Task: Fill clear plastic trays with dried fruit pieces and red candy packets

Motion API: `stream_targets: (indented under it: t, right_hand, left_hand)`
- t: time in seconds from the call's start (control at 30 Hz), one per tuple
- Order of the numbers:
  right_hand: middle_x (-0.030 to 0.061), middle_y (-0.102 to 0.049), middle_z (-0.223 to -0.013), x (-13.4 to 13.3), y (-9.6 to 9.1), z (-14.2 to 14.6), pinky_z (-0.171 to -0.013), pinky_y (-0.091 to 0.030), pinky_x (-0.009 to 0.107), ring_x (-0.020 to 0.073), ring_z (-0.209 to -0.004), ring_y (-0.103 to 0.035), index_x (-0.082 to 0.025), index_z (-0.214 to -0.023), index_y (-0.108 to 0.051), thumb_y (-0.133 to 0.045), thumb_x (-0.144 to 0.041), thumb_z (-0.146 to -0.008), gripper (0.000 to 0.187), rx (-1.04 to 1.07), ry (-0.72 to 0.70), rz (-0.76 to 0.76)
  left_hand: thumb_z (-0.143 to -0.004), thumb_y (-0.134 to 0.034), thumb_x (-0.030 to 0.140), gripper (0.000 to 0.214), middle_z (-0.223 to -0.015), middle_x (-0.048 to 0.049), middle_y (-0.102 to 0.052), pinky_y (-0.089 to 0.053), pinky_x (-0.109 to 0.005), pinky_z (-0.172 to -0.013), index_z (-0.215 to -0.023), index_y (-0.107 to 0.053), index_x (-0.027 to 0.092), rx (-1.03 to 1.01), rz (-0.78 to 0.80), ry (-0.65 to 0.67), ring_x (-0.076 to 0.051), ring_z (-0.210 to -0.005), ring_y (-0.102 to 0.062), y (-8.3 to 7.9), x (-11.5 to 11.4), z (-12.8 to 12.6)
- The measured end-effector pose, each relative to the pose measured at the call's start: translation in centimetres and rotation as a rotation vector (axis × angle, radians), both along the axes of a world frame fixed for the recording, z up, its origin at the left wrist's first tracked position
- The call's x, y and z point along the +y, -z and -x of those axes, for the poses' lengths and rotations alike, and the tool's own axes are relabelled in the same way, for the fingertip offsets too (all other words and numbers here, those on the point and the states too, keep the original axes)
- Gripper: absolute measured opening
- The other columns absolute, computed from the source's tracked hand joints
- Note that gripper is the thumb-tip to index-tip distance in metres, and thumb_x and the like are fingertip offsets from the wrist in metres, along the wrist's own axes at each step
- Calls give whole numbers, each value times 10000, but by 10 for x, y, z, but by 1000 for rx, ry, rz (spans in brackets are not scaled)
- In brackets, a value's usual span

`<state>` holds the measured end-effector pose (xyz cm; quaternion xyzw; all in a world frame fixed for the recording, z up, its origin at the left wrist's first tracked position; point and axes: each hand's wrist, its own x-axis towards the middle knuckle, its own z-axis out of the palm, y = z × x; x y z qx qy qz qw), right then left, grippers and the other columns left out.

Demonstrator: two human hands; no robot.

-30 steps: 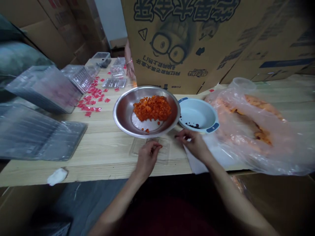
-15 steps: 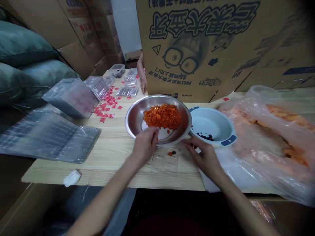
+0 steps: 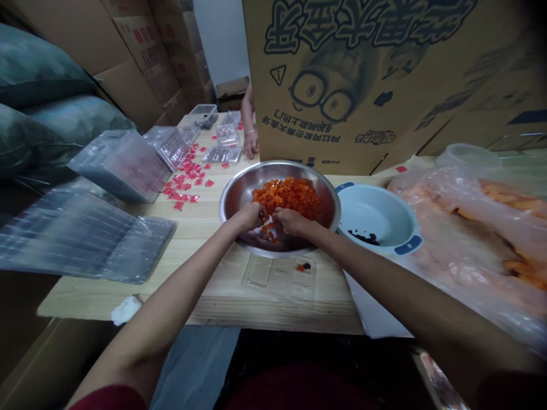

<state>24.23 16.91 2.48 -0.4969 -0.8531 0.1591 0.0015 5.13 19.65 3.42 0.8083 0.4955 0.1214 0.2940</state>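
Both hands in the orange pieces

The left hand (image 3: 251, 216) and right hand (image 3: 289, 221) reach into the round steel bowl (image 3: 239, 191) on the pale wooden table (image 3: 200, 250), fingers curled narrow among the heaped orange diced pieces (image 3: 288, 196); what they grip I cannot tell

wooden table (image 3: 200, 239); steel bowl (image 3: 239, 193) mid, blue bowl (image 3: 384, 210) right of it, clear tray (image 3: 282, 279) at the near edge, red bits (image 3: 186, 179) far-left
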Motion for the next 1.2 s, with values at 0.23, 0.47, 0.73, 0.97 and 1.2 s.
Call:
stream_targets:
  t: [0.23, 0.47, 0.73, 0.97, 1.2]
  right_hand:
    - [59, -766, -799, 3, 3, -13, -680, -460, 238, 174, -728, -668, -144, -766, -760, -664, 4, -765, 177, 60, 95, 27]
    - [26, -771, -823, -7, -10, -22, -653, -472, 204, 142, -725, -671, -145, -860, -774, -699, -91, -810, 105, 93, 160, 40]
    - [67, -769, -826, -14, -5, 18, -658, -430, 237, 195, -757, -683, -174, -799, -758, -746, -23, -735, 165, -18, 105, 99]
    - [90, -752, -965, -20, -21, 5, -697, -414, 251, 191, -830, -649, -137, -944, -713, -676, -85, -853, 110, 77, 184, 18]
    - [-7, -650, -770, -129, -61, -47, -620, -402, 253, 137, -666, -529, -178, -890, -654, -660, -285, -930, 115, 695, 299, -164]
  left_hand:
    - [-742, -679, 124, 200, -834, -36, -758, -567, -252, -620, -932, -727, 166, -454, -12, -171, -170, -721, -723, 7, -24, 31]
    - [-705, -812, 285, 284, -813, -36, -745, -539, -244, -592, -925, -687, 154, -989, 152, -263, -164, -729, -707, -2, -59, 26]
    - [-817, -785, 247, 160, -903, -45, -792, -589, -307, -795, -952, -736, 177, -953, 61, -260, -174, -825, -734, -15, -140, 14]
    - [-950, -618, 120, 167, -995, -83, -770, -597, -383, -859, -1026, -739, 206, -559, -219, 14, -232, -962, -710, 46, -210, -40]
    - [-1000, -605, 188, 157, -1145, -81, -790, -554, -474, -1005, -1041, -750, 233, -478, -371, 148, -266, -1142, -681, 69, -200, -59]
